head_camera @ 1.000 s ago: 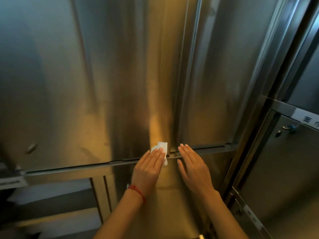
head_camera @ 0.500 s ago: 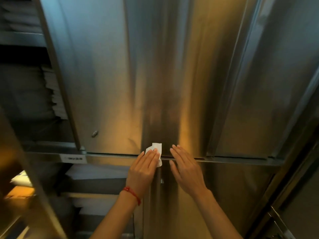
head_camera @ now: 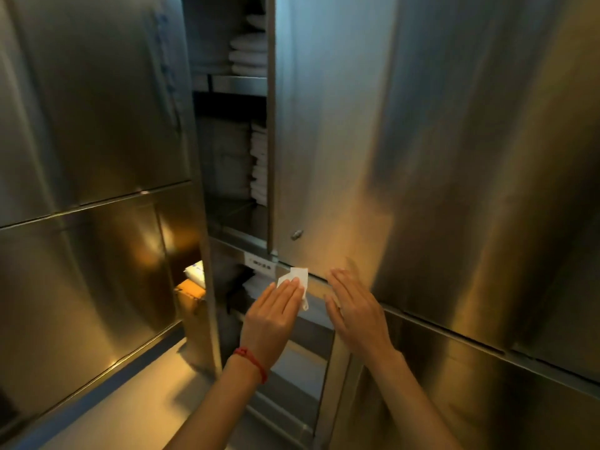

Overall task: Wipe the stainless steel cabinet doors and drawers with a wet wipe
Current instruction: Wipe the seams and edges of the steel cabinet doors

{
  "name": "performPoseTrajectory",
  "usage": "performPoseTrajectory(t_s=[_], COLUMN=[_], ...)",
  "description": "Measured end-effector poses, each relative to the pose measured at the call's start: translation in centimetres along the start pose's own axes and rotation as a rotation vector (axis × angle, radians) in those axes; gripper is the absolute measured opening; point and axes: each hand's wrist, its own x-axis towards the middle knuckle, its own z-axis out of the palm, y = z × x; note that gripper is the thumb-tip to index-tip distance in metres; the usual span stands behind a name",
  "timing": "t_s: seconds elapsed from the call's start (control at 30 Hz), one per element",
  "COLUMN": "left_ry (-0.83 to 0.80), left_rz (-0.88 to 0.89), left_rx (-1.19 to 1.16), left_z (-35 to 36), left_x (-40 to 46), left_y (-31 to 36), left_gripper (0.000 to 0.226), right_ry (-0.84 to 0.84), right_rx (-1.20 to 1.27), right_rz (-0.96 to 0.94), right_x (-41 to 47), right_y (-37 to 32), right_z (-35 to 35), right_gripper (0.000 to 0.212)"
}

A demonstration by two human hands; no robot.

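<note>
While left hand [head_camera: 276, 315] presses wet wipe [head_camera: 297, 278] flat-fingered on cabinet door [head_camera: 328, 157], right hand [head_camera: 355, 308] grip wide.

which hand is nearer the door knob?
Left. Left hand, pressing the wipe, sits just below the knob; right hand lies lower and further right.

Warm amber light reflects off brushed steel panels [head_camera: 91, 125] filling the left side. Between them, open shelves [head_camera: 238, 84] hold stacks of folded white linens [head_camera: 248, 53], with a cardboard box [head_camera: 190, 292] lower down.
</note>
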Motion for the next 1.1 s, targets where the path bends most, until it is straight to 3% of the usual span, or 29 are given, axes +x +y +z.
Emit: performPoseTrajectory(t_s=[0.43,1.1], left_ry=[-0.051,-0.071], left_rz=[-0.191,-0.39], left_rx=[0.221,0.545], left_z=[-7.1,-21.2], left_x=[-6.4,-18.0], left_y=[-9.0,-28.6], left_gripper=[0.05,0.054], right_ry=[-0.031,-0.006], right_rx=[0.297,0.553], right_rz=[-0.209,-0.416], right_x=[4.7,12.8], right_y=[-11.3,-37.6], right_z=[6.3,17.5], right_gripper=[0.036,0.038])
